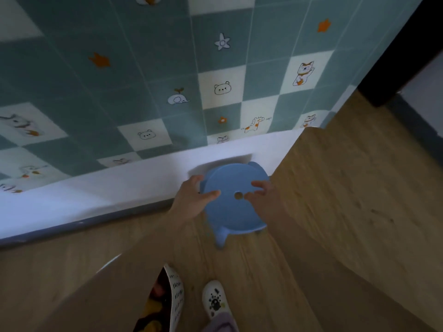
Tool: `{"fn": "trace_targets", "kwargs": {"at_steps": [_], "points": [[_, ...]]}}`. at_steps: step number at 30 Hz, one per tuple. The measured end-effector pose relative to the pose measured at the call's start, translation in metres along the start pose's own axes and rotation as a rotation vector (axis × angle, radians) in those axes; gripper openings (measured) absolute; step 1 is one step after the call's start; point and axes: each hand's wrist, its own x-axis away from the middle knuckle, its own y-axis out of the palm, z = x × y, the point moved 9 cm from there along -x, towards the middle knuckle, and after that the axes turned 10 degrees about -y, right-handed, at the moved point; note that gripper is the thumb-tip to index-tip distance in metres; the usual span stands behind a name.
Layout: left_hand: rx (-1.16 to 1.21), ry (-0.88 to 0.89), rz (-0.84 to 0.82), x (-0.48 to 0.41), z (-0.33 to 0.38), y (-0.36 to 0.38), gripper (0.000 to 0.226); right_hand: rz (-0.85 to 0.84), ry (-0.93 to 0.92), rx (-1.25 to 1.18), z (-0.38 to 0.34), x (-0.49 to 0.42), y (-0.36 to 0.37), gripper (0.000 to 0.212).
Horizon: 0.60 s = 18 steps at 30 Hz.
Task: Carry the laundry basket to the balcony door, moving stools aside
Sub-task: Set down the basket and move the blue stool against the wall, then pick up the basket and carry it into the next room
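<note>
Hands: left (194, 195) grips stool (231, 213) rim, thumb on top; right (263, 197) lies on seat, grasp unclear. Stool: between both hands, wall (115, 87) just beyond. Handling: take opposite rims evenly, keep seat level.

From here I see a white clog (215, 299) with dark charms (215, 303) on my foot, a lilac trouser hem (221, 323) at its heel.
</note>
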Motion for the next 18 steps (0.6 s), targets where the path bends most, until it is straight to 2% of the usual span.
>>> {"fn": "trace_targets", "kwargs": {"at_steps": [3, 10, 14, 18], "points": [[-0.025, 0.047, 0.008, 0.039, -0.009, -0.016, 0.077, 0.026, -0.055, 0.022, -0.017, 0.038, 0.008, 0.039], [-0.076, 0.019, 0.019, 0.141, -0.096, -0.055, 0.073, 0.022, -0.11, -0.038, -0.007, 0.174, 0.067, 0.03], [-0.172, -0.036, 0.028, 0.175, -0.153, -0.079, 0.078, -0.032, -0.063, -0.06, 0.013, 0.225, 0.118, 0.027], [-0.199, -0.097, 0.037, 0.182, -0.215, -0.116, 0.072, -0.076, 0.014, -0.053, 0.035, 0.252, 0.171, 0.027]]}}
